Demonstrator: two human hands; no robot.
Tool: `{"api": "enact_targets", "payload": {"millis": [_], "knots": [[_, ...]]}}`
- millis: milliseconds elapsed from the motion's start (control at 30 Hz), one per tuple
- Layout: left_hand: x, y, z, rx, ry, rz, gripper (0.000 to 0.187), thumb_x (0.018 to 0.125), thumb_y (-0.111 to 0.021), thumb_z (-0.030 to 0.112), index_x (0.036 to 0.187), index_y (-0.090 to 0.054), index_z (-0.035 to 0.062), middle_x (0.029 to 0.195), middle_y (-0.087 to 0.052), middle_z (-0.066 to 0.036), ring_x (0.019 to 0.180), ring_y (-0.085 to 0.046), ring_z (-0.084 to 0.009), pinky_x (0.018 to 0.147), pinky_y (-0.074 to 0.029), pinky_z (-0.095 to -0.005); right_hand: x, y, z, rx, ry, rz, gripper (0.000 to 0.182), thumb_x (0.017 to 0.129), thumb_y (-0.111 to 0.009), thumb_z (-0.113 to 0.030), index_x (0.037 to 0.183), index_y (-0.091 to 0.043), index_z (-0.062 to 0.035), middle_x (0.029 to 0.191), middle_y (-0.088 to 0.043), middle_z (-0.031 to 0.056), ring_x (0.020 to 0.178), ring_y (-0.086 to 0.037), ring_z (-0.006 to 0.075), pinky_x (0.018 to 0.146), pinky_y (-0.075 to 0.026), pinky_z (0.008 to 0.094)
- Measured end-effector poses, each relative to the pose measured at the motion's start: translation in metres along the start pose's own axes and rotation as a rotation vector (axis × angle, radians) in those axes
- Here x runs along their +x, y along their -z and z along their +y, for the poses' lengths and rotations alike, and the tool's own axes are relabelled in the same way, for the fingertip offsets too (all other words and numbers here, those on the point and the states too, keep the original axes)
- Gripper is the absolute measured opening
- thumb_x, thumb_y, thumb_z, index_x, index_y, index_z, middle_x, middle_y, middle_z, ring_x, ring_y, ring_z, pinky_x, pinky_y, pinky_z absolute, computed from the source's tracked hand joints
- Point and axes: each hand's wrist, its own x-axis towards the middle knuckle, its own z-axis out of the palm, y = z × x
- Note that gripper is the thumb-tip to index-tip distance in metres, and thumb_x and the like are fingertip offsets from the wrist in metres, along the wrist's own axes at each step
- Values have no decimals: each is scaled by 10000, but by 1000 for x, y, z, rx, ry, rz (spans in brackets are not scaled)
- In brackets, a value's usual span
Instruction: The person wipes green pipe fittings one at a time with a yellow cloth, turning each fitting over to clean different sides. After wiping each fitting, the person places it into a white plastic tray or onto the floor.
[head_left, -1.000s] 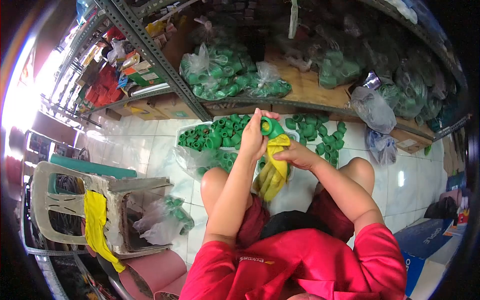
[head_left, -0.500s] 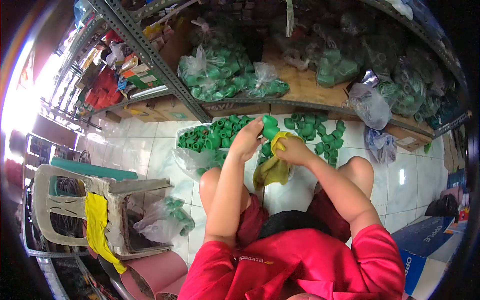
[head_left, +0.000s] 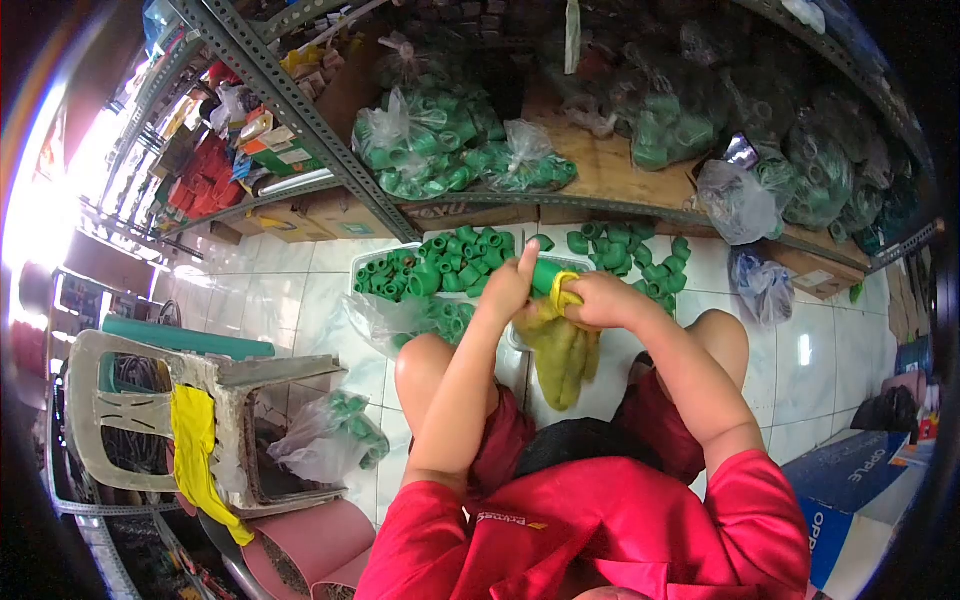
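Left hand (head_left: 507, 290) grips a green fitting (head_left: 547, 274); right hand (head_left: 598, 299) pinches yellow cloth (head_left: 562, 345) round it — a heap of fittings (head_left: 440, 268) waits unwiped.

left hand (head_left: 507, 288) grips a green fitting (head_left: 546, 274); right hand (head_left: 597, 298) presses a yellow cloth (head_left: 562, 345) around it. loose green fittings (head_left: 440, 268) lie on the floor just beyond, below a shelf (head_left: 600, 180).

place: hardware shop or stockroom | signs: slotted steel shelving (head_left: 300, 110) | plastic bags of green pipe fittings (head_left: 425, 145) on wooden shelves | loose fittings heaped in a tray (head_left: 430, 270) on the tiled floor (head_left: 280, 300) | cartons (head_left: 310, 215) under the rack
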Motion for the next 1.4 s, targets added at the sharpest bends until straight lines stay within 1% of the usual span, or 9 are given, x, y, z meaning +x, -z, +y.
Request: {"api": "enact_targets", "payload": {"millis": [200,300,467,700,800,900,1000,1267,1400], "knots": [[4,10,-5,-40,59,-269,734,862,-267,589,1003,-551,-73,828,-612,-171,681,-621,-216,716,-461,-277,9,-7,21,691,-42,95,283,694,-553,-176,950,-576,-58,890,-605,119,783,-592,255,712,-466,361],[3,22,2,-449,-320,-243,453,921,-379,357,1160,-487,-12,1174,-508,-100,1051,-485,-172,875,-399,-301,11,-4,40,1357,-37,62,301,697,-535,-121,980,-555,-22,887,-601,95,777,-596,230,717,-478,357],[-11,21,15,-526,-492,-351,426,878,-483,128,1291,-388,85,1201,-480,-43,995,-500,-130,878,-397,-270,0,13,32,1959,27,-169,317,711,-483,-71,1009,-511,35,903,-588,117,815,-589,201,776,-475,330],[-12,21,15,-534,-459,-337,418,884,-480,147,1285,-387,75,1072,-523,-27,835,-526,-105,757,-449,-237,3,1,36,1662,197,-54,430,679,-495,-73,1096,-495,32,1061,-563,126,915,-572,240,849,-437,362],[-2,15,1,-518,-446,-224,306,894,-473,223,1120,-530,24,831,-561,-29,672,-536,-98,613,-450,-231,2,-5,29,1019,159,99,395,681,-520,-115,1061,-543,-10,1007,-592,115,864,-583,233,802,-446,357],[8,2,-7,-2,-166,149,684,870,-293,566,650,-573,-17,508,-528,-100,497,-546,-206,533,-431,-324,-3,-4,-3,141,29,142,284,675,-558,-235,921,-595,-98,795,-600,155,766,-582,312,697,-456,399],[12,-3,-12,23,-46,97,741,852,-274,605,599,-555,-33,506,-535,-126,505,-557,-237,555,-434,-350,1,-17,0,32,10,195,277,677,-553,-247,904,-592,-93,812,-604,149,778,-573,334,693,-450,424],[14,-9,-8,-646,-208,-293,419,856,-536,329,1120,-450,15,1004,-532,-53,893,-517,-136,787,-437,-280,11,-8,23,295,114,597,240,710,-522,-166,922,-571,-64,851,-593,174,825,-556,355,717,-442,423],[-2,-8,12,-699,-389,-108,351,827,-569,130,1139,-453,20,1043,-530,-38,940,-505,-115,834,-408,-262,12,-2,31,630,144,490,301,745,-588,-74,1044,-554,-62,950,-600,45,876,-564,156,766,-442,294]]}}
